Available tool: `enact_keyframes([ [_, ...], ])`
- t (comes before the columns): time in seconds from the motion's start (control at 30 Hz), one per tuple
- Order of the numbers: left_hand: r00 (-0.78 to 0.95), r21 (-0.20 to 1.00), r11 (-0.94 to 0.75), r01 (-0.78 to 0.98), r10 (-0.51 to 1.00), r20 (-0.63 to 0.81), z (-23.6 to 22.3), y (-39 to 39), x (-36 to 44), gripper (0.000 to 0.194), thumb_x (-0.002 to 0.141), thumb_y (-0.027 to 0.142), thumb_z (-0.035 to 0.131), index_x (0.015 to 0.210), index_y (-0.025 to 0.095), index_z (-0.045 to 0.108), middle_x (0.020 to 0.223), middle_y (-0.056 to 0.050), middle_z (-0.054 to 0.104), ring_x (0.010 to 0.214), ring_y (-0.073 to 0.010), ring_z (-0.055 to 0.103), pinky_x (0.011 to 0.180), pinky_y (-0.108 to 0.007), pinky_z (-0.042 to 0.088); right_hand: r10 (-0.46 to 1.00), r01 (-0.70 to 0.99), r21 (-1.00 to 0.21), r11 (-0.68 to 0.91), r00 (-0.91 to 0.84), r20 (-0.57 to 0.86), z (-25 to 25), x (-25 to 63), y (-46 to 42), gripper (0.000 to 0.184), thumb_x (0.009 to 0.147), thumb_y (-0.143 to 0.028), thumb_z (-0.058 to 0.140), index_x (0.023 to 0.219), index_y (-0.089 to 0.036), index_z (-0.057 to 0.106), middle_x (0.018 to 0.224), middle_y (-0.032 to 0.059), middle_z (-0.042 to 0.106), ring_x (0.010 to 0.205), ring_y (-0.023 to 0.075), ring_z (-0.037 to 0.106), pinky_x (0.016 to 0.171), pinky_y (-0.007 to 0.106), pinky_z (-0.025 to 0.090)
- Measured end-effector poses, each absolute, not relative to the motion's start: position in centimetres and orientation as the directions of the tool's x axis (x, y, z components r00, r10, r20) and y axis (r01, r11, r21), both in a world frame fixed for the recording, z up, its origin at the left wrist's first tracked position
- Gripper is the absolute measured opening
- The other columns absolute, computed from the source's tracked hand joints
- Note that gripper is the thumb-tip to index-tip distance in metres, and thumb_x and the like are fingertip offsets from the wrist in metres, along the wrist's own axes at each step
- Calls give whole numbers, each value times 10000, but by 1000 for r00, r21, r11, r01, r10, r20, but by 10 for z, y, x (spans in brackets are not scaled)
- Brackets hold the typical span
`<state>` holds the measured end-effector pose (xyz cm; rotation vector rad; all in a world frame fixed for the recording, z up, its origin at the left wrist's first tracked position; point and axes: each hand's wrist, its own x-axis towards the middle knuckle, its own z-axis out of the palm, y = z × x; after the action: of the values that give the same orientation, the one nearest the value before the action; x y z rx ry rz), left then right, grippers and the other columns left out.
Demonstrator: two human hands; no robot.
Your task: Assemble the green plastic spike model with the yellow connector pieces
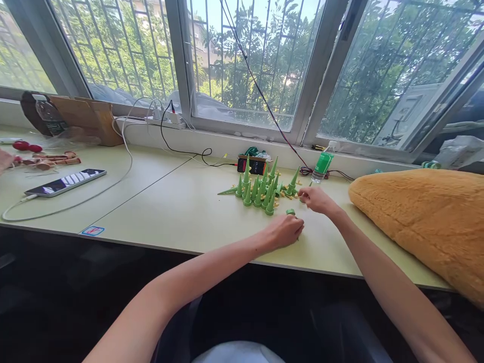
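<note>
A cluster of green cone-shaped spikes (257,194) stands on the table, most of them upright on ring-like bases, with small yellow pieces (293,195) scattered among them. My right hand (316,199) is at the right side of the cluster, fingers pinched on a green spike (301,200) that they mostly cover. Closer to the table's front edge, my left hand (285,231) is closed with its back towards me; what its fingers hold is hidden. Just beyond its knuckles lies a green ring-shaped piece (290,212).
Behind the spikes a phone (252,166) leans upright, with a green-labelled bottle (323,162) to its right. An orange plush cushion (419,217) covers the right side. At left are a charging phone (66,182), its white cable, and a cardboard box (88,118). Another person's hand (4,160) shows at the left edge.
</note>
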<state>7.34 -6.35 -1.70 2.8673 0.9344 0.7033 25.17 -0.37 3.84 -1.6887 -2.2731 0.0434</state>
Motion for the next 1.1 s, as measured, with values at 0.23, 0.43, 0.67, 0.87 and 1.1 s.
enact_keyframes([
  [0.23,620,252,-744,618,659,425,-17,-60,71,263,916,236,407,879,127,643,894,-154,619,703,-216,605,651,-351,464,958,980,-80,181,-158,240,29,249,-2,312,884,-221,510,1136,-194,692,1029,127,716,922,230,641,726,271,432],
  [0.43,600,233,-717,658,685,414,-9,-63,70,248,904,214,399,891,131,633,875,-140,601,669,-202,582,628,-341,458,977,993,-67,94,-79,199,14,224,10,306,896,-256,500,1133,-219,690,1062,133,703,971,252,648,735,286,451],
  [0.67,490,292,-662,691,725,484,-6,-64,70,231,913,228,404,996,127,594,1085,-152,561,710,-192,619,608,-321,473,983,998,-32,56,-49,175,8,214,13,233,904,-263,482,971,-186,692,978,148,700,915,251,663,713,289,456],
  [0.87,479,317,-661,680,728,491,-8,-61,69,312,892,254,463,1180,159,539,1328,-168,460,788,-210,642,658,-336,501,986,997,-22,67,-63,152,7,221,3,196,893,-240,491,1008,-180,639,998,160,691,928,283,660,685,302,439],
  [1.1,471,345,-629,697,764,441,-15,-55,70,294,885,318,497,1130,167,557,1152,-139,538,814,-213,632,711,-331,496,971,988,-6,157,-153,182,-8,235,-25,207,956,-260,396,1060,-169,550,922,151,687,848,251,657,676,287,406],
])
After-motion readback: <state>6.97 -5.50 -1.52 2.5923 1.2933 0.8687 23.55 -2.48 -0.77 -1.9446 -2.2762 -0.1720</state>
